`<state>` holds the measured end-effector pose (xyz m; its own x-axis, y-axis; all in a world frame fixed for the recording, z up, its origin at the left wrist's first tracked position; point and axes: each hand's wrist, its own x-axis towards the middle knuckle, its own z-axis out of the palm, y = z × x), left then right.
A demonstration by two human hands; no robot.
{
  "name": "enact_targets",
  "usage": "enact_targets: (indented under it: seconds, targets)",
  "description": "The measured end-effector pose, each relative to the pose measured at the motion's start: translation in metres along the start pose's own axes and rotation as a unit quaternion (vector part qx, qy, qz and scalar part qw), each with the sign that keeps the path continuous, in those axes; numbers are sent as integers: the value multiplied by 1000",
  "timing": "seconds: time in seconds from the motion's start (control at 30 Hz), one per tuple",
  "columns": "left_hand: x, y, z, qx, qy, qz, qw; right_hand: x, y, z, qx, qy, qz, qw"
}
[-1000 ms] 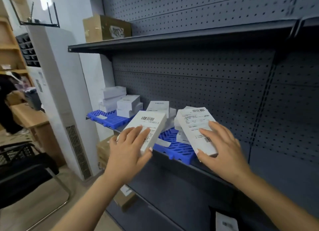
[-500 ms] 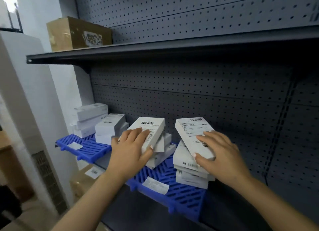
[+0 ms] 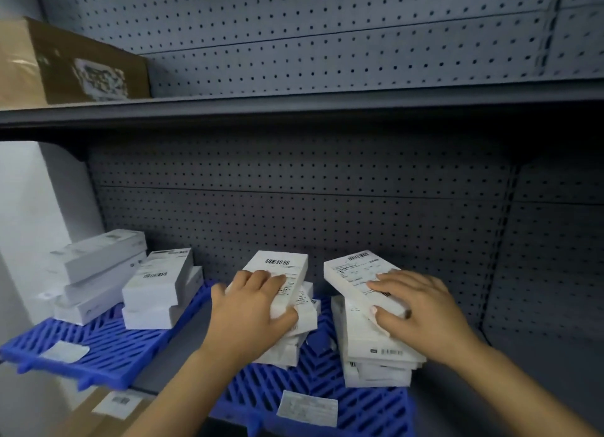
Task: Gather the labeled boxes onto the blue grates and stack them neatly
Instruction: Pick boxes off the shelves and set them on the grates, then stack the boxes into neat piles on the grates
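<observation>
Two blue grates lie on the grey shelf: the left grate (image 3: 108, 355) and the near grate (image 3: 362, 410). My left hand (image 3: 251, 309) grips a white labeled box (image 3: 281, 270) on top of the middle stack (image 3: 294, 345). My right hand (image 3: 421, 309) holds another white labeled box (image 3: 353, 276), tilted, on top of the right stack (image 3: 376, 358). Both stacks stand on the near grate. On the left grate sit two more piles of white boxes, the far-left pile (image 3: 94, 270) and the shorter pile (image 3: 160, 289).
A loose paper label (image 3: 307, 407) lies on the near grate's front, another label (image 3: 63, 351) on the left grate. A brown carton (image 3: 65, 64) sits on the upper shelf. Pegboard (image 3: 327, 214) backs the shelf. A cardboard box (image 3: 108, 407) shows below.
The view moved closer to the shelf. Both hands have brought their boxes down onto the tops of the middle and right stacks.
</observation>
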<state>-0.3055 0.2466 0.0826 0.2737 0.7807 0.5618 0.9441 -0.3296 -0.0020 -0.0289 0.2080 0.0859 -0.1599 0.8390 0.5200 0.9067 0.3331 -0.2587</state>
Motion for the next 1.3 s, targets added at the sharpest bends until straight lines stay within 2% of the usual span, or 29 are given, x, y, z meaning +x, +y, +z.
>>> enact_targets:
  seconds: [0.17,0.4,0.53,0.67,0.83,1.03,1.2,1.3]
  targets:
    - [9,-16,-4,-46,-89,23,995,-2,-7,2,-3,16,22,1000]
    - [10,-22,-5,-13,-110,65,992,-8,-19,1,-45,-12,53,998]
    - [15,-23,-10,-15,-125,85,988,-12,-39,2,-65,-9,37,997]
    - [5,-30,-12,-26,-91,84,992,-23,-62,4,-31,14,-12,999]
    - [-28,-33,-7,-60,24,78,995,-41,-83,8,9,-9,-62,998]
    - [-54,-43,-3,-80,19,17,996,-40,-103,29,29,-7,-109,994]
    - [-50,-42,0,-99,19,-3,995,-13,-124,43,66,-67,-105,990]
    - [-47,-39,8,-127,22,-7,992,2,-125,59,107,-71,-88,988]
